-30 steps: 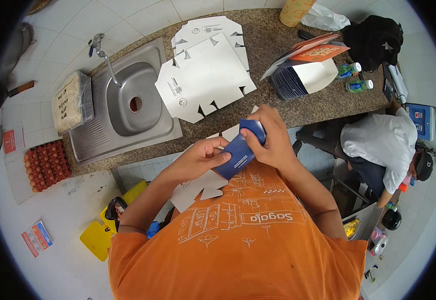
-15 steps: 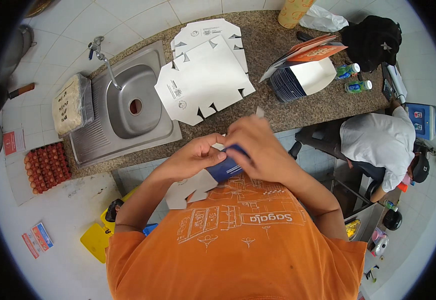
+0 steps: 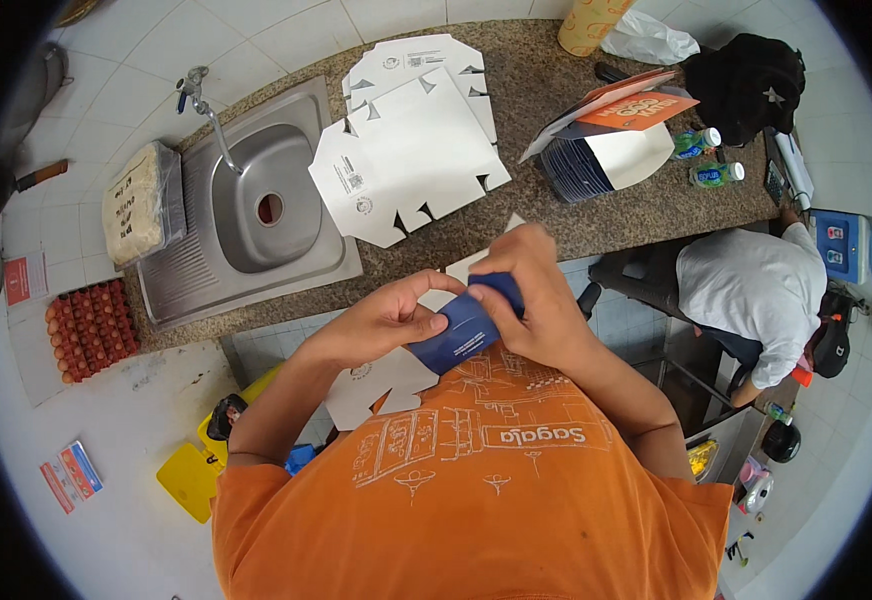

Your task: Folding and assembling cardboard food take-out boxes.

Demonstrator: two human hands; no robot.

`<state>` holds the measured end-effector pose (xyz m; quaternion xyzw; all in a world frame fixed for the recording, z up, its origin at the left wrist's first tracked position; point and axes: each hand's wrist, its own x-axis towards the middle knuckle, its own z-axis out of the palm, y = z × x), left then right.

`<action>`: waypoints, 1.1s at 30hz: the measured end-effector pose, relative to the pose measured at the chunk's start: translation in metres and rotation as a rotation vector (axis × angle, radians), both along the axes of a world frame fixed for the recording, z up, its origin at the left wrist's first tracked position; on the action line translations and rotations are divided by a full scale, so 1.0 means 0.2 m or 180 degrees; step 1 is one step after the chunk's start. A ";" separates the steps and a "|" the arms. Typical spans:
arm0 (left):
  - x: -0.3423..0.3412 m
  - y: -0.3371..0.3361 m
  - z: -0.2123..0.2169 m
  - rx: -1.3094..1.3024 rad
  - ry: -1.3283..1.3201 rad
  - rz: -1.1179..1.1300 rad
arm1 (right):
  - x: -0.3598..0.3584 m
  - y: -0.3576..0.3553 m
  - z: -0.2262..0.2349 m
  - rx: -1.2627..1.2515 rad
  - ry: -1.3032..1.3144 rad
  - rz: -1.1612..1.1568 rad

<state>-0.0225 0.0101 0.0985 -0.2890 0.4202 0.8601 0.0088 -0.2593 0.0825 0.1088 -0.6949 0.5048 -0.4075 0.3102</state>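
Note:
In front of my chest, both hands hold a partly folded cardboard food box blank (image 3: 452, 338), blue outside and white inside. My left hand (image 3: 388, 318) pinches its left side, thumb on the blue panel. My right hand (image 3: 533, 298) grips the right end, with thumb and fingers closed on the folded blue flap. A white notched flap hangs below my left wrist. Ahead on the counter lie flat white box blanks (image 3: 406, 160) with cut notches. To their right stands a nested stack of folded blue-and-white box trays (image 3: 574, 172), with orange printed cards (image 3: 636, 112) above it.
A steel sink (image 3: 296, 235) with a tap (image 3: 194, 90) is set in the granite counter (image 3: 546, 225). Egg trays (image 3: 93, 330) and a bagged pale block (image 3: 141, 207) are on the left. Small bottles (image 3: 718, 174) and a black cap (image 3: 746, 80) sit right. Another person (image 3: 751, 285) crouches at right.
My right hand has shifted slightly right and turned, drawing the blue flap into clearer view. The blank has tilted, showing more of its blue panel. My left hand keeps its pinch.

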 end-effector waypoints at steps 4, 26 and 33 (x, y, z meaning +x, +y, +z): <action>0.00 -0.01 -0.01 -0.0280 -0.0052 -0.0196 | -0.03 -0.02 0.06 0.0590 0.0309 0.1136; -0.28 -0.13 0.10 -0.0214 0.1089 0.2953 | 0.06 -0.18 -0.03 -0.1650 0.0677 -0.0586; -0.33 -0.08 0.11 -0.0102 0.1370 0.3331 | -0.06 -0.21 0.03 -0.1388 0.0833 0.0033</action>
